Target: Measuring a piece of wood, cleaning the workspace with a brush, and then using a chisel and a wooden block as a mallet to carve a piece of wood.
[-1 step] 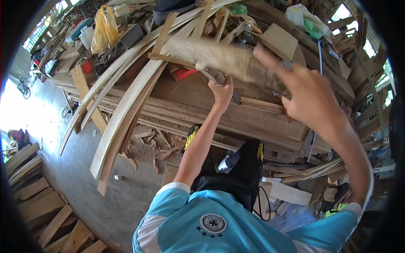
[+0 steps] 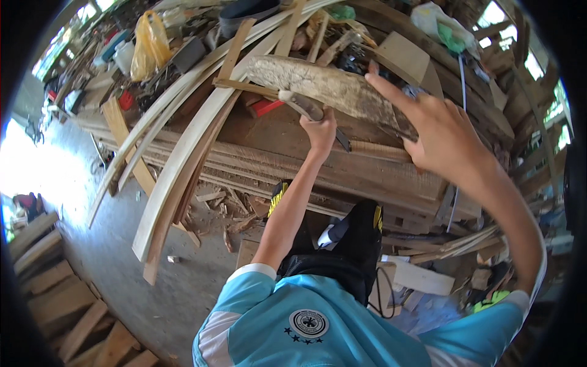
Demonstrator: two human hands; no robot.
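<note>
My left hand (image 2: 320, 130) is closed round the wooden handle of a tool (image 2: 304, 106). The handle has a pale rounded end, and a short dark flat blade shows past my fist; its exact kind I cannot tell. My right hand (image 2: 449, 134) grips the right end of a rough, weathered piece of wood (image 2: 330, 85), index finger stretched along its far edge, thumb on the near side. The wood tapers toward my palm and is held just beyond the tool, above the bench (image 2: 257, 133). My other right fingers are partly hidden.
Long curved strips (image 2: 183, 159) overhang the bench's left front. Thin sticks and a red object (image 2: 267, 108) lie near my left hand. Farther back are a yellow plastic bag (image 2: 151, 46), a dark tub (image 2: 247, 15) and a board (image 2: 403, 58). Stacked timber (image 2: 55, 287) stands lower left.
The rough piece of wood, blurred by motion before, now shows sharply with its left end slightly shifted. My left hand keeps its hold on the tool.
</note>
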